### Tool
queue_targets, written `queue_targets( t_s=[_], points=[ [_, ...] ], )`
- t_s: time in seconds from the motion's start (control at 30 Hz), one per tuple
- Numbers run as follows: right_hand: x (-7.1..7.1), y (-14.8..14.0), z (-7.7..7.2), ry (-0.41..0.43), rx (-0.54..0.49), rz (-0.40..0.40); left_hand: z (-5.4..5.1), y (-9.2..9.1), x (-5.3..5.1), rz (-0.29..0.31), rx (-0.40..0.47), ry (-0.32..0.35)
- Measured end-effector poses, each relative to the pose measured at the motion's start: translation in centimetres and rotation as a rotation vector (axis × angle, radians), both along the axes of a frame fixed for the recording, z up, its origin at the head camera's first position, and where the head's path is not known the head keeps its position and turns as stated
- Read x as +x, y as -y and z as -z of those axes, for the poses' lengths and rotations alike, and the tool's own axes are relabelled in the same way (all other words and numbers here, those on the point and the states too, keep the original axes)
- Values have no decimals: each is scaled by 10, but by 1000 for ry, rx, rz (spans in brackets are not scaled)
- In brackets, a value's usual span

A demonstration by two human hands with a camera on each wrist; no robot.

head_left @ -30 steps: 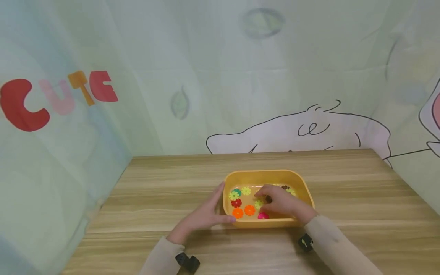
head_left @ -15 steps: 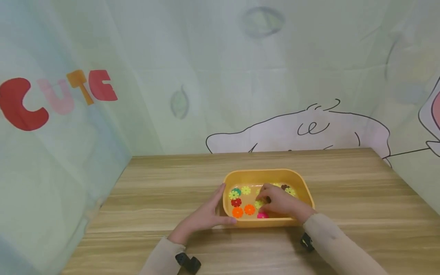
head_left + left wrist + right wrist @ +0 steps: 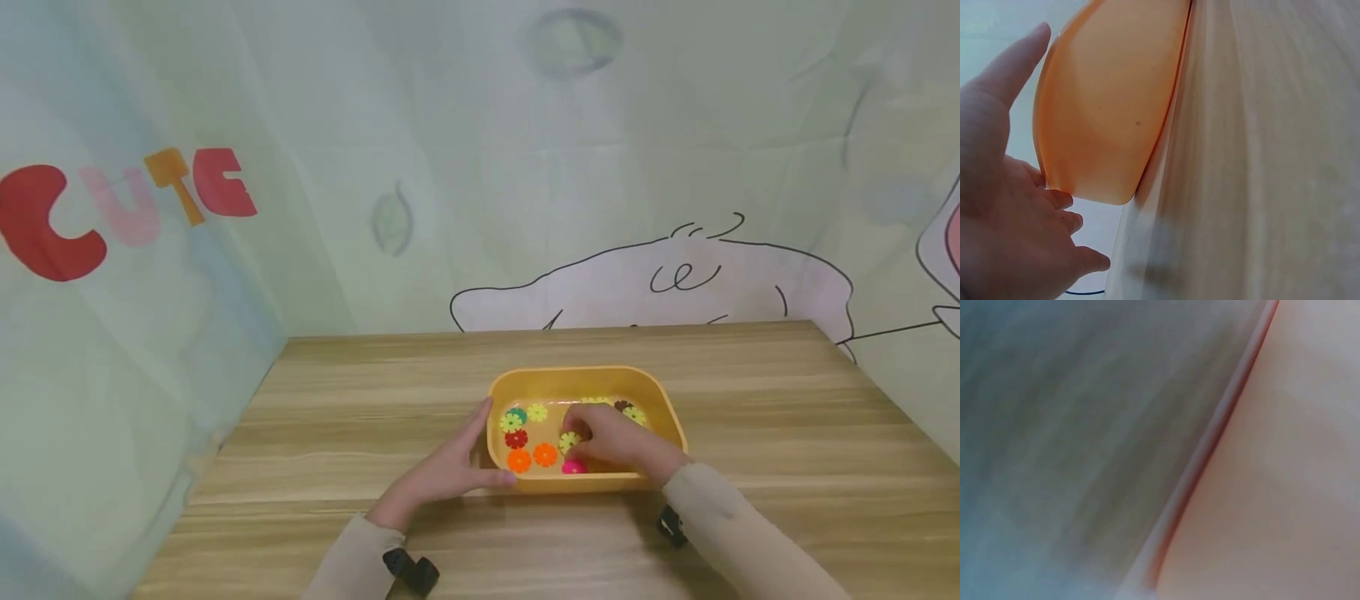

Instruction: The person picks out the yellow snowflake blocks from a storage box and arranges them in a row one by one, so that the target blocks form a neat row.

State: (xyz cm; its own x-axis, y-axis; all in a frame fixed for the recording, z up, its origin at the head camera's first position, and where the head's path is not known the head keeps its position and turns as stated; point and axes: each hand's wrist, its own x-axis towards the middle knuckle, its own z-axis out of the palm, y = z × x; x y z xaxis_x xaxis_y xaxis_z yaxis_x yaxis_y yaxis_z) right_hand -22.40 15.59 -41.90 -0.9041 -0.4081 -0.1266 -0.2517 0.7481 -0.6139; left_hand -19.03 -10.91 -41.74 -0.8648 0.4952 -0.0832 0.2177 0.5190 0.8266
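Note:
A yellow-orange plastic bin (image 3: pixel 588 482) stands on the wooden table, with several flower-shaped plastic discs inside. My left hand (image 3: pixel 447 473) touches the bin's left end, its thumb at the front corner and its fingers along the side. In the left wrist view the same hand (image 3: pixel 1007 169) has its fingers spread beside the bin's wall (image 3: pixel 1110 94). Reaching over the front rim, my right hand (image 3: pixel 617 437) pinches a yellow flower-shaped disc (image 3: pixel 569 442) between thumb and fingers. The right wrist view is blurred and does not show the fingers.
Around the pinched disc lie a pink disc (image 3: pixel 573 467), orange discs (image 3: pixel 545 455), a red disc (image 3: pixel 516 438) and a dark brown disc (image 3: pixel 623 406). Behind the table (image 3: pixel 360 392) hangs a printed cloth backdrop (image 3: pixel 330 208).
My right hand's fingertips have come together at the yellow disc, which has shifted slightly to the right and shows more fully. The left hand stays at the bin.

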Motion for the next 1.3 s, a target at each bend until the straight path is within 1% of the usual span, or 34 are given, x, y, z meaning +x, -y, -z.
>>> queue_targets(
  t_s=[0.27,0.53,0.73,0.97,1.03,1.17,1.23,1.3],
  points=[
    [0,-2,0,-4,-33,-2,1,0,-1,6,7,0],
    [1,-2,1,47,-53,2,0,-1,0,-1,1,-4],
    [1,-3,1,43,-41,-23,1,-1,-1,7,10,-11],
    [1,-4,-2,-7,-21,-67,1,1,-1,11,13,-18],
    [0,-4,-3,-18,-20,-55,1,1,-1,9,11,-17],
    [0,-6,-5,-46,-37,-5,1,0,-2,7,7,-20],
    [1,-9,-7,-82,-56,3,1,0,-1,3,4,-21],
    [1,-15,-11,-144,-78,-11,1,0,-1,1,3,-20]
  ],
)
